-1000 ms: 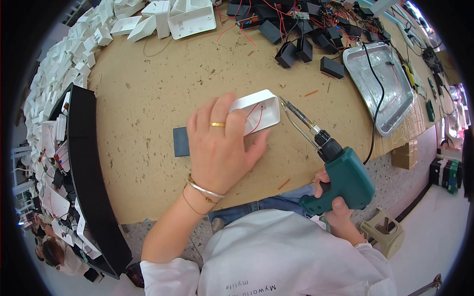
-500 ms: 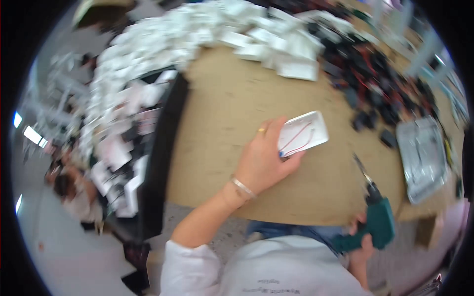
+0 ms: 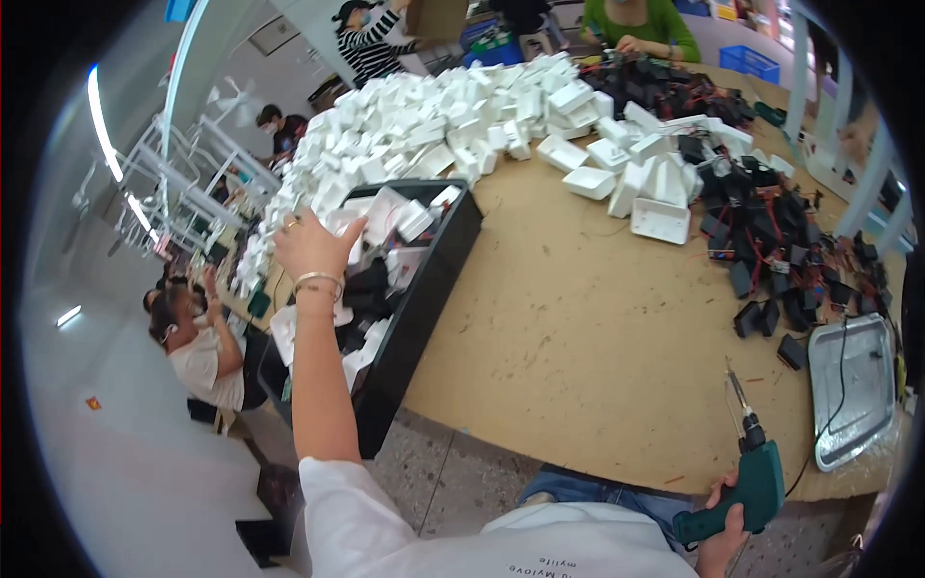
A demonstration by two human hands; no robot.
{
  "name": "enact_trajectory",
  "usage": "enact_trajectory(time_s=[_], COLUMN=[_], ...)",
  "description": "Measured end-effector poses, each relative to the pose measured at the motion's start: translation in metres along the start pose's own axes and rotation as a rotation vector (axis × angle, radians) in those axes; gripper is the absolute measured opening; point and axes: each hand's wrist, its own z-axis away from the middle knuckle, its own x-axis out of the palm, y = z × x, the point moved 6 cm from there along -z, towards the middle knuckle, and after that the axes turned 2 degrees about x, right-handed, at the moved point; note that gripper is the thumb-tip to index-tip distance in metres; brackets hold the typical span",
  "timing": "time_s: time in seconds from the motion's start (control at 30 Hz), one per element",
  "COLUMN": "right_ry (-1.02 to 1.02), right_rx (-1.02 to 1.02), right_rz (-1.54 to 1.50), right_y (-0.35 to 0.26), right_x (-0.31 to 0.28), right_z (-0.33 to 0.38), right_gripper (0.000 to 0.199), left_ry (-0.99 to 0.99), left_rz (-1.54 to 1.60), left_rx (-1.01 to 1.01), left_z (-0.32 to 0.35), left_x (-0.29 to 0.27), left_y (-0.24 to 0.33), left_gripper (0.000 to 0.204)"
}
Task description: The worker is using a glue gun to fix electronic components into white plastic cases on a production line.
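My left hand [image 3: 313, 249] is stretched out over the black crate [image 3: 424, 318] at the left, thumb and fingers apart, with nothing visible in its grip. White plastic housings [image 3: 414, 222] and black parts lie jumbled inside that crate. Down at the lower right, my right hand [image 3: 727, 525] is wrapped round the handle of a dark green soldering gun [image 3: 761, 482]. Its thin metal tip points up and away over the table's near edge, apart from any part.
A large heap of white housings [image 3: 424, 125] covers the far side of the brown table [image 3: 549, 337]. Black boxes with red wires [image 3: 752, 241] pile up at the right, beside a metal tray [image 3: 853, 395]. Co-workers sit or stand beyond the table and at the far left.
My left hand has moved left from mid-table to above the crate, and the white housing with wires has left its fingers. The soldering gun stays in my right hand.
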Motion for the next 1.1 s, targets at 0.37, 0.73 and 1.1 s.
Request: enact_trajectory(time_s=[0.37, 0.73, 1.1], right_ry=[0.044, 0.01, -0.004], right_rx=[0.15, 0.212, 0.197], right_rz=[-0.467, -0.528, -0.528], right_y=[0.006, 0.007, 0.004], right_x=[-0.014, -0.011, -0.009], right_z=[-0.03, -0.033, -0.034], right_gripper=[0.05, 0.049, 0.053], left_ry=[-0.271, -0.468, -0.259], left_rz=[1.069, 1.085, 1.369], left_rx=[0.572, 0.83, 1.059], left_z=[0.009, 0.055, 0.223], left_x=[0.051, 0.061, -0.071], left_y=[0.297, 0.321, 0.278], left_gripper=[0.043, 0.032, 0.044])
